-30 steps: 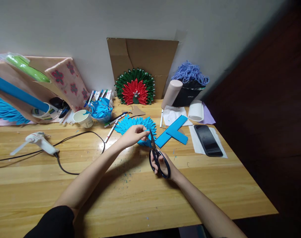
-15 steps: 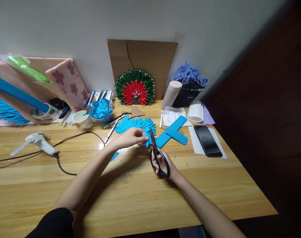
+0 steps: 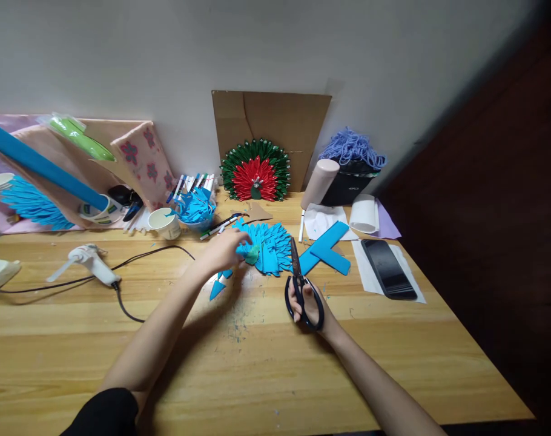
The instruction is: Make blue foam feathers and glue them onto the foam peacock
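My left hand [image 3: 225, 249] is at the left side of a blue fan of layered petals [image 3: 275, 245]; its fingertips are bent at a small blue piece, and whether they grip it cannot be made out. A green patch [image 3: 252, 254] shows on the fan beside the fingers. My right hand [image 3: 309, 301] has its fingers through the black handles of scissors [image 3: 296, 260], whose blades point up and away at the fan's right edge. Blue strips [image 3: 330, 257] lie crossed to the right. Small blue cut pieces [image 3: 217, 290] lie below my left hand.
A glue gun [image 3: 92, 264] with a black cable lies left. Behind stand a paper cup [image 3: 164, 224], a tub of blue pieces [image 3: 197, 209], a red and green fan [image 3: 256, 172] against cardboard [image 3: 287, 115], and a pink cylinder [image 3: 320, 181]. A phone [image 3: 389, 269] lies right.
My left hand has moved left, away from the scissors, uncovering the fan's middle and green patch. More small blue pieces show near it. The view has shifted, so the table items appear lower and further right.
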Tool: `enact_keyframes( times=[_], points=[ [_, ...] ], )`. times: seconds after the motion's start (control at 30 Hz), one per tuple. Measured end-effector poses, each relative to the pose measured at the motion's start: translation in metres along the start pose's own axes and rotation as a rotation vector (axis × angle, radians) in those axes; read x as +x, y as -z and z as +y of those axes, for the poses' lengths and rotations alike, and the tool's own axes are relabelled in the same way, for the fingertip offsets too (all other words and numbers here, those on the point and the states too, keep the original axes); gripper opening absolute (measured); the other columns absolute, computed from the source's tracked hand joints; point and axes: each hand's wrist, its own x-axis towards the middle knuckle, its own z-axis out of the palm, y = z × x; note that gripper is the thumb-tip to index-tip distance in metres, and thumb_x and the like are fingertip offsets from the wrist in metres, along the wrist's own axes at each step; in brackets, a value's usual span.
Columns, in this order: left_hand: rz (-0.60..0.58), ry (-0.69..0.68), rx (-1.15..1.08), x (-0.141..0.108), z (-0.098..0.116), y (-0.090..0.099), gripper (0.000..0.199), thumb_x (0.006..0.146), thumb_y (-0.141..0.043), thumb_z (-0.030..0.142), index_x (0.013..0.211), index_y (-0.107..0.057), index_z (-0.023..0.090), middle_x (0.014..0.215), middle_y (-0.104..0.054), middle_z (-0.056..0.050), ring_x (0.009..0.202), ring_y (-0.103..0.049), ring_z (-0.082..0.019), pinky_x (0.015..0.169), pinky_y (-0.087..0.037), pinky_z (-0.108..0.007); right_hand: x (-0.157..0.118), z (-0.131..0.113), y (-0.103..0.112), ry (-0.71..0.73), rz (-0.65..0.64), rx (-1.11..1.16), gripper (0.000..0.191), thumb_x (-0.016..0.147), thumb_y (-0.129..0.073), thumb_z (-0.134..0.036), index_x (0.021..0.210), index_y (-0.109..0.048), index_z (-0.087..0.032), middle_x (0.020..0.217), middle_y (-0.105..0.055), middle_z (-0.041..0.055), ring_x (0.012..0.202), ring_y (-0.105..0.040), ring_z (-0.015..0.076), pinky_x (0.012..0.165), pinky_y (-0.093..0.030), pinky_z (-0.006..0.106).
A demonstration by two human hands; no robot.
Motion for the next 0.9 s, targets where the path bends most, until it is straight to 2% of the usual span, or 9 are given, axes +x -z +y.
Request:
enact_keyframes(
  times=[0.07,0.13,0.27,0.33,0.4,0.53,0.67,0.77,0.9],
  points=[
    [0.030,-0.153,0.055,0.007,0.010,-0.011,0.037,0.067,-0.057,0.011,0.101,-0.061,0.024,0.095,-0.054,-0.006,0.089,-0.049,-0.021,0.071,-0.037,-0.028,-0.001,-0.001,0.000,0.015,0.022,-0.027,0.062,0.050,-0.053,-0.077,0.066,-0.044,-0.018,0.037,-0.039,-0.0090,0.026,-0.036,0.0059,0.025,-0.033,0.017],
    [0.042,-0.242,0.123,0.013,0.017,-0.022,0.031,0.070,-0.053,0.008,0.095,-0.064,0.023,0.094,-0.052,-0.007,0.091,-0.046,-0.022,0.072,-0.037,-0.030,-0.001,-0.002,0.000,0.016,0.033,-0.043,0.061,0.052,-0.053,-0.077,0.066,-0.044,-0.018,0.037,-0.038,-0.0089,0.026,-0.036,0.0061,0.024,-0.032,0.017],
    [0.055,-0.317,0.181,0.019,0.022,-0.033,0.019,0.077,-0.048,0.011,0.075,-0.065,0.019,0.092,-0.053,-0.008,0.088,-0.044,-0.023,0.073,-0.035,-0.034,-0.001,-0.002,0.001,0.019,0.039,-0.033,0.061,0.052,-0.052,-0.077,0.066,-0.043,-0.019,0.036,-0.039,-0.0089,0.025,-0.035,0.0061,0.025,-0.031,0.017],
    [0.093,-0.316,0.108,0.018,0.025,-0.030,0.013,0.079,-0.050,0.017,0.076,-0.063,0.018,0.090,-0.055,-0.007,0.088,-0.045,-0.022,0.075,-0.035,-0.034,0.000,-0.002,0.002,0.024,0.026,-0.013,0.061,0.051,-0.053,-0.077,0.067,-0.043,-0.019,0.037,-0.040,-0.0088,0.025,-0.035,0.0062,0.025,-0.031,0.017],
    [0.168,-0.277,-0.060,0.017,0.028,-0.024,0.011,0.081,-0.050,0.023,0.082,-0.059,0.017,0.088,-0.056,-0.007,0.087,-0.046,-0.021,0.077,-0.036,-0.034,0.001,0.000,0.003,0.031,-0.012,0.018,0.062,0.049,-0.054,-0.077,0.067,-0.043,-0.019,0.037,-0.040,-0.0087,0.026,-0.037,0.0063,0.027,-0.033,0.017],
    [0.306,-0.070,-0.590,0.015,0.034,-0.018,0.016,0.083,-0.048,0.032,0.084,-0.051,0.016,0.080,-0.055,-0.003,0.076,-0.051,-0.015,0.070,-0.039,-0.027,0.001,0.006,0.006,0.081,-0.095,0.048,0.067,0.048,-0.049,-0.081,0.070,-0.044,-0.018,0.040,-0.042,-0.0085,0.028,-0.039,0.0056,0.030,-0.035,0.017],
    [0.237,0.107,-1.081,0.019,0.034,-0.023,0.027,0.075,-0.057,0.038,0.085,-0.047,0.016,0.058,-0.047,0.005,0.054,-0.047,-0.009,0.053,-0.036,-0.020,-0.001,0.007,0.006,0.055,-0.185,0.014,0.074,0.047,-0.036,-0.086,0.074,-0.044,-0.018,0.046,-0.045,-0.0064,0.035,-0.047,0.0086,0.040,-0.043,0.022],
    [0.218,0.201,-1.184,0.021,0.032,-0.026,0.037,0.065,-0.067,0.038,0.087,-0.050,0.014,0.059,-0.052,0.004,0.054,-0.050,-0.009,0.055,-0.038,-0.021,-0.003,0.005,0.005,0.034,-0.236,-0.021,0.075,0.048,-0.030,-0.087,0.075,-0.043,-0.018,0.047,-0.046,-0.0059,0.037,-0.049,0.0096,0.042,-0.044,0.023],
    [0.190,0.179,-1.190,0.019,0.035,-0.022,0.037,0.059,-0.071,0.035,0.084,-0.057,0.012,0.080,-0.062,-0.004,0.072,-0.057,-0.015,0.068,-0.043,-0.027,-0.004,0.003,0.004,0.071,-0.239,-0.030,0.075,0.048,-0.029,-0.087,0.076,-0.044,-0.018,0.047,-0.046,-0.0057,0.037,-0.049,0.0097,0.043,-0.043,0.024]
  ],
)
